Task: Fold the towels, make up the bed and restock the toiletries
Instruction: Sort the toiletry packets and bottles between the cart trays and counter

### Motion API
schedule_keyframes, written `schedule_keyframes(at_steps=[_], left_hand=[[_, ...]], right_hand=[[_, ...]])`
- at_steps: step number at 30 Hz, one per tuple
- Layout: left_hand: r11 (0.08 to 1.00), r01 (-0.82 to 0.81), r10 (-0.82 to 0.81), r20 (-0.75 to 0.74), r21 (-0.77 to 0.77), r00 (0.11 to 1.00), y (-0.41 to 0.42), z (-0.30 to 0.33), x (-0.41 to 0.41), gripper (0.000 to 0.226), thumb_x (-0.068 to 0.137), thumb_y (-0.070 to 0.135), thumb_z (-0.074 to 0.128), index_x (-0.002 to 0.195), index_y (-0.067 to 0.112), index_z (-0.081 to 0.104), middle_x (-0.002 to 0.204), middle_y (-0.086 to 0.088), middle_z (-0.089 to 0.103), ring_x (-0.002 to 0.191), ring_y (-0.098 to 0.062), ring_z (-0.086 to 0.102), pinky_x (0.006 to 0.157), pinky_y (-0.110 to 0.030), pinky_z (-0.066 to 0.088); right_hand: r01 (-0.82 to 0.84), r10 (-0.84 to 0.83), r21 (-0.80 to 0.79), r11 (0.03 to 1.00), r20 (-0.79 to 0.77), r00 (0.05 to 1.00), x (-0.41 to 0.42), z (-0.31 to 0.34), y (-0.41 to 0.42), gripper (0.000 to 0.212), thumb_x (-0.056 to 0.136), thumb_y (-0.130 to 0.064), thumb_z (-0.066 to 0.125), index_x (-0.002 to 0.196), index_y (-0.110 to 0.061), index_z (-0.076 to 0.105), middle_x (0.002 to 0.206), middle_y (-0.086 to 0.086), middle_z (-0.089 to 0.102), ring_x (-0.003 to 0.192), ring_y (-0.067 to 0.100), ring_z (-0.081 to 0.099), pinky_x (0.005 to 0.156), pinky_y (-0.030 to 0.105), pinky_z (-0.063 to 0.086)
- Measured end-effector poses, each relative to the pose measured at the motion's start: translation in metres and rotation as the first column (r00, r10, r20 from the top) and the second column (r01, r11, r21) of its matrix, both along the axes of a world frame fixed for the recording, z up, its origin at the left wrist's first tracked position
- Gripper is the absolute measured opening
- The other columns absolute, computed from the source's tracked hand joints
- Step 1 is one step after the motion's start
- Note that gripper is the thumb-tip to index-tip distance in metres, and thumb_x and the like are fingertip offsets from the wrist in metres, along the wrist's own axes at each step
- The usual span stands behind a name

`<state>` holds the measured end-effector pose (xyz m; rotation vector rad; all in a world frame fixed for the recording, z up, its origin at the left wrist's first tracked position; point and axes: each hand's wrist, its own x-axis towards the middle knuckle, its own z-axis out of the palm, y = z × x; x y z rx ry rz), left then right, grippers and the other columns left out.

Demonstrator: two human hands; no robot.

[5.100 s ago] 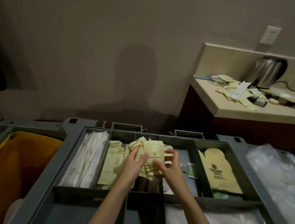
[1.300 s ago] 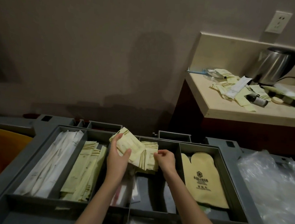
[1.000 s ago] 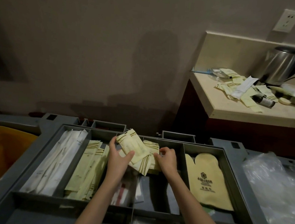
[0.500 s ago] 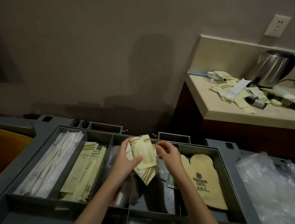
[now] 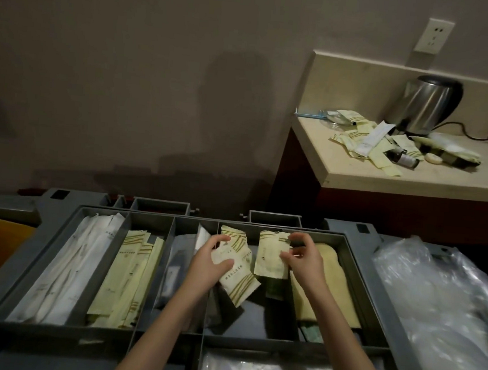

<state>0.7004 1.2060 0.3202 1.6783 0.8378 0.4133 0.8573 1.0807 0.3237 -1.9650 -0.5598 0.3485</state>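
Toiletry packets (image 5: 237,267) held over the cart tray (image 5: 356,269): left hand (image 5: 206,265) grips a fanned stack, long axes tilted. Right hand (image 5: 304,258) pinches one upright packet (image 5: 270,257) just beside it. Counter (image 5: 412,180) lies well apart, far right; right hand nearer.
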Motion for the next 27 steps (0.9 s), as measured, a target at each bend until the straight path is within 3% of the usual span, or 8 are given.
schedule_keyframes(at_steps=[5,9,14,19,21,23,27], left_hand=[[1.000,0.003,-0.001,-0.043,0.032,0.999,0.004,-0.002,0.005,0.037,0.088,0.006,0.061,0.119,0.026,0.055,0.117,0.006,0.053,0.086,-0.005,0.062,0.063,-0.020,0.056],[0.999,0.020,-0.016,-0.096,0.046,0.995,0.002,-0.008,0.006,0.031,0.091,0.007,0.056,0.113,0.028,0.058,0.115,0.010,0.052,0.085,-0.007,0.064,0.061,-0.020,0.055],[0.995,0.034,-0.024,-0.107,0.096,0.994,0.004,-0.005,0.014,0.033,0.094,0.006,0.050,0.112,0.032,0.057,0.109,0.013,0.055,0.090,-0.022,0.066,0.071,-0.039,0.058],[0.959,0.117,-0.043,-0.275,0.259,0.961,0.008,-0.010,0.016,0.039,0.094,0.010,0.048,0.118,0.041,0.051,0.095,0.014,0.058,0.070,-0.017,0.064,0.060,-0.035,0.056],[0.941,0.185,-0.086,-0.330,0.282,0.940,0.012,-0.008,0.019,0.045,0.093,0.009,0.047,0.124,0.042,0.046,0.093,0.009,0.059,0.062,-0.013,0.058,0.052,-0.028,0.048],[0.938,0.254,-0.158,-0.361,0.234,0.919,0.018,-0.001,0.022,0.053,0.091,0.005,0.047,0.130,0.039,0.039,0.091,0.002,0.058,0.063,-0.012,0.055,0.049,-0.025,0.041],[0.961,0.270,-0.235,-0.333,0.060,0.913,0.032,0.008,0.025,0.064,0.087,-0.001,0.053,0.136,0.034,0.032,0.117,-0.001,0.056,0.090,-0.019,0.063,0.063,-0.031,0.054]], right_hand=[[-0.003,0.007,-0.106,0.994,0.043,0.999,0.007,-0.007,0.007,0.029,0.086,-0.009,0.064,0.113,-0.020,0.059,0.098,-0.006,0.058,0.078,0.000,0.055,0.057,0.013,0.043],[-0.020,0.041,-0.191,0.981,0.108,0.993,0.014,-0.010,0.012,0.019,0.086,-0.010,0.064,0.102,-0.020,0.063,0.098,-0.005,0.062,0.088,0.007,0.058,0.062,0.012,0.041],[-0.085,0.107,-0.227,0.970,0.087,0.990,0.017,-0.006,0.019,0.018,0.086,-0.009,0.063,0.099,-0.022,0.063,0.097,-0.008,0.059,0.093,0.008,0.058,0.063,0.012,0.042],[-0.174,0.180,-0.329,0.928,-0.014,0.984,0.007,-0.005,0.041,0.037,0.085,-0.012,0.066,0.117,-0.024,0.052,0.097,-0.008,0.055,0.087,0.007,0.054,0.059,0.017,0.042],[-0.156,0.162,-0.395,0.905,-0.018,0.987,0.003,-0.008,0.049,0.032,0.086,-0.014,0.064,0.115,-0.021,0.053,0.093,-0.007,0.054,0.082,0.006,0.053,0.061,0.019,0.045],[-0.123,0.138,-0.442,0.888,0.002,0.990,0.002,-0.010,0.054,0.019,0.088,-0.014,0.063,0.105,-0.019,0.055,0.093,-0.004,0.056,0.081,0.009,0.054,0.069,0.024,0.051],[-0.145,0.144,-0.498,0.855,-0.041,0.989,0.000,-0.013,0.060,0.011,0.090,-0.014,0.059,0.100,-0.014,0.053,0.089,-0.001,0.053,0.083,0.014,0.053,0.069,0.025,0.047]])
